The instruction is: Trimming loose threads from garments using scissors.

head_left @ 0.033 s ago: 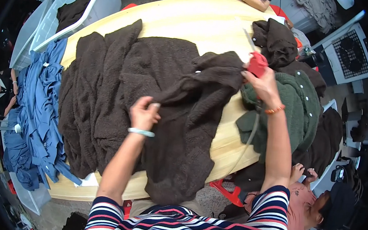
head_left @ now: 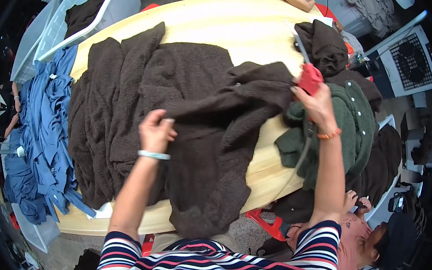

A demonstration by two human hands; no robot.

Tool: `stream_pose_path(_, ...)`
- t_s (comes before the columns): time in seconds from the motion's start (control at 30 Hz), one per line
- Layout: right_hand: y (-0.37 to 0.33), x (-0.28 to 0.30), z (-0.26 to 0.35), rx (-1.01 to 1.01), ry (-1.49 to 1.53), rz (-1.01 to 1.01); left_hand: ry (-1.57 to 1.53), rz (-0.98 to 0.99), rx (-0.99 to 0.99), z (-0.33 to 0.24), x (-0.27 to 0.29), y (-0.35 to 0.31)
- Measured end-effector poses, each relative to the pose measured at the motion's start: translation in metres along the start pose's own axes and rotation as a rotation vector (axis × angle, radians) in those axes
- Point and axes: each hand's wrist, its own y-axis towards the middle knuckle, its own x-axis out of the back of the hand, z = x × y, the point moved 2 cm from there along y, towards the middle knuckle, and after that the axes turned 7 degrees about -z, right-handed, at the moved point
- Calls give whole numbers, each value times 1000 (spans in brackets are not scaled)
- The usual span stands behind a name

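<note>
A dark brown knit garment (head_left: 214, 150) is stretched between my hands at the near edge of the table, part of it hanging toward my lap. My left hand (head_left: 156, 134) pinches its left edge between thumb and fingers. My right hand (head_left: 319, 105) is closed round a red tool (head_left: 310, 80) with a thin pale rod pointing away from me and a cord trailing below. The thumb of that hand also meets the garment's upper right corner. To the left, more dark brown garments (head_left: 110, 110) lie layered on the table.
Blue garments (head_left: 46, 135) drape over the table's left end. A green buttoned garment (head_left: 347, 128) and a bunched dark one (head_left: 323, 49) lie to the right. Clear plastic bins (head_left: 116, 8) stand far left. A person in pink (head_left: 353, 244) sits at the near right of the wooden table (head_left: 200, 18).
My left hand has moved left and slightly away from me, pulling the garment's edge. My right hand has shifted a little right with the red tool, so the cloth is stretched wider.
</note>
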Motion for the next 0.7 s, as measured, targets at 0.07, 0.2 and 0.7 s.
stream_pose_path(0.07, -33, 30, 16, 7, 23, -60, -27, -52, -84, -23, 47, 16)
stream_pose_path(0.2, -106, 30, 23, -187, -39, 111, 11, -19, -46, -26, 127, 32)
stream_pose_path(0.7, -209, -58, -13, -109, -479, 393, -177, -116, 348, 34, 104, -107)
